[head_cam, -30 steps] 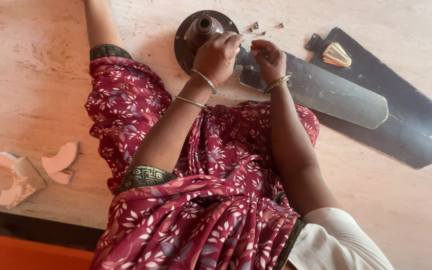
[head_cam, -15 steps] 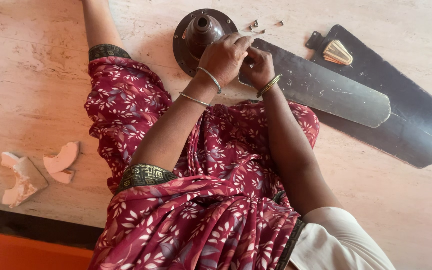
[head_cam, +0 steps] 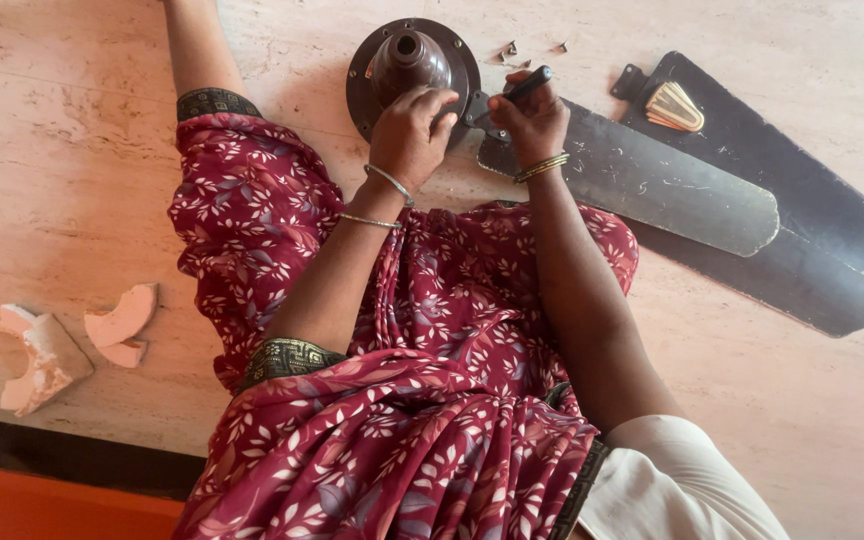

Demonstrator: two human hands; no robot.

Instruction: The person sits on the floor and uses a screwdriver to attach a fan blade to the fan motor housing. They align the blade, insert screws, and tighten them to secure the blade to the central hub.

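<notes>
- Here the person sits on a pale stone floor in a maroon flowered garment, both hands at a dark ceiling-fan motor housing lying by the knee.
- The left hand rests on the near rim of the housing, its fingers curled over the edge and gripping it.
- The right hand is clenched around a black-handled tool, whose tip meets the bracket where a dark fan blade joins the housing.
- Two more dark blades lie stacked under and behind that one, a small gold fan-shaped piece resting on the farthest.
- A few small loose metal bits lie on the floor just beyond the housing.
- Broken pale ceramic pieces lie well apart at the left; no container holds anything in view.
</notes>
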